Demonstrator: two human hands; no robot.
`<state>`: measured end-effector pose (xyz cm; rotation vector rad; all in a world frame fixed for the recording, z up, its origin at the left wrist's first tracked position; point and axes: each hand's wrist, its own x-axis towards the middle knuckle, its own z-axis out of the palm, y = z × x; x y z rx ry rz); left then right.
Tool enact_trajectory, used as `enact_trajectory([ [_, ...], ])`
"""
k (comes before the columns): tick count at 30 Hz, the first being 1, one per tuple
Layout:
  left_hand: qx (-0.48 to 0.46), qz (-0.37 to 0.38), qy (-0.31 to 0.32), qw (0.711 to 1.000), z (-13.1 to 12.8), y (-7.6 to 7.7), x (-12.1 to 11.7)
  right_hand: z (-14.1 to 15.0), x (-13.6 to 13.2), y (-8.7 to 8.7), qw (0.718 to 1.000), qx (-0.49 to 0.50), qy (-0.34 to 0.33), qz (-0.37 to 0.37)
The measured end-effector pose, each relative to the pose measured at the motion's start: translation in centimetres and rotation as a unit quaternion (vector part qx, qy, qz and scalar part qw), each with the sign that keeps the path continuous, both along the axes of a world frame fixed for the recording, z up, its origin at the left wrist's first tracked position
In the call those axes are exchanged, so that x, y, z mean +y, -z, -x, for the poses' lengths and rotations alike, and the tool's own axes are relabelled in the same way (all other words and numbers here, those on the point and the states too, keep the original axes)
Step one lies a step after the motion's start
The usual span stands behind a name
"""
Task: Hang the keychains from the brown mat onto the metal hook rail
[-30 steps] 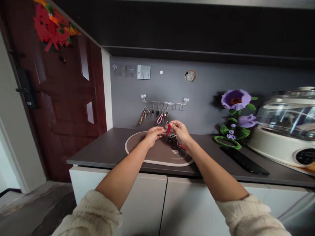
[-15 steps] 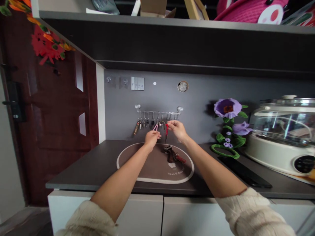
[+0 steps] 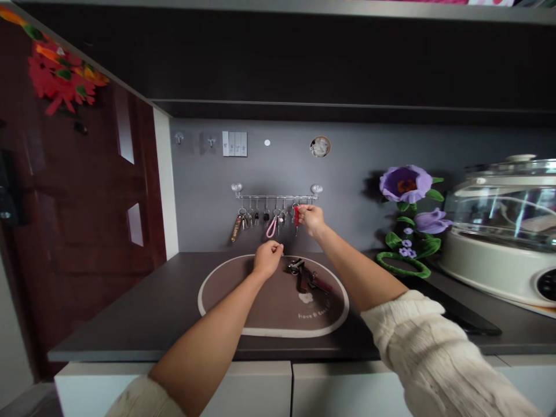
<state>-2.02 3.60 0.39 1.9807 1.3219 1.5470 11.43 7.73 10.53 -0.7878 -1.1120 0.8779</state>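
Note:
My right hand pinches a red keychain by its upper part, at the right side of a metal hook rail on the grey wall. A key ring shows just above the red piece, close to the hooks. My left hand hovers over the mat with its fingers curled together, nothing visible in them. Above it a pink loop strap hangs from the rail among several keys. A brown tag with lettering dangles at the rail's left end. Two dark red-brown key holders lie on the mat.
The oval brown mat lies on the dark counter. To the right stand a purple felt flower, a black flat object and a white appliance with a clear cover. A dark shelf overhangs the counter.
My left hand has dropped away from the pink strap, which now hangs from the rail. My right hand has risen slightly with the red keychain, nearer the hooks. The view has tilted down and moved closer.

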Motion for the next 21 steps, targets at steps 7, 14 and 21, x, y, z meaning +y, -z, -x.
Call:
enact_trajectory([
  [7, 0.005, -0.003, -0.023, 1.0, 0.2, 0.1, 0.4, 0.7, 1.1, 0.2, 0.998, 0.05, 0.014, 0.047],
  [14, 0.006, 0.006, -0.025, 1.0, 0.3, -0.1, 0.2, 1.3, 1.7, 0.5, 0.994, 0.091, 0.026, 0.063],
  [21, 0.019, 0.002, -0.032, 0.999, 0.4, -0.2, 0.1, 1.7, 1.7, 0.1, 0.992, 0.098, 0.044, 0.073],
])
